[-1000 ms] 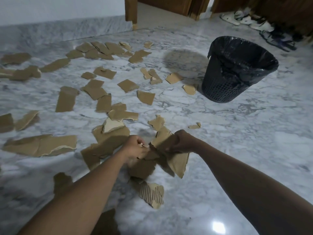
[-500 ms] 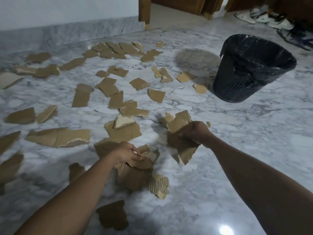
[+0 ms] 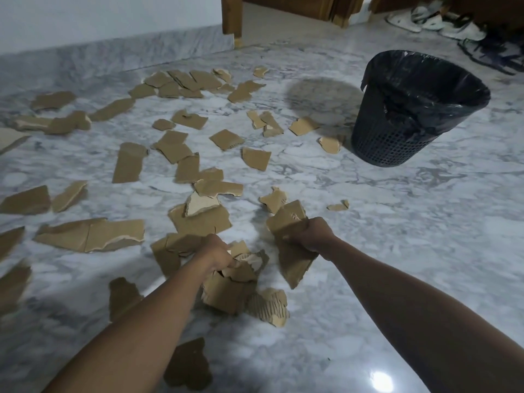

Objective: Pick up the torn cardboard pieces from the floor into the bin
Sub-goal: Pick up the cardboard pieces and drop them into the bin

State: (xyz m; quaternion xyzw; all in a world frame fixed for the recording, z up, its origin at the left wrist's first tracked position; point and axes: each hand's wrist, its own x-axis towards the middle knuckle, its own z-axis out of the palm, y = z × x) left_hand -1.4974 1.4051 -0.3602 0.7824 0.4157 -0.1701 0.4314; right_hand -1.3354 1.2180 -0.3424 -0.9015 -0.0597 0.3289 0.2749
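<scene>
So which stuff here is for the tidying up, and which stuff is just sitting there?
For the job: the cardboard pieces on the floor, more of them gripped by the left hand and the right hand, and the black bin.
Just lying about: the shoes behind the bin, and the wooden door frame.
</scene>
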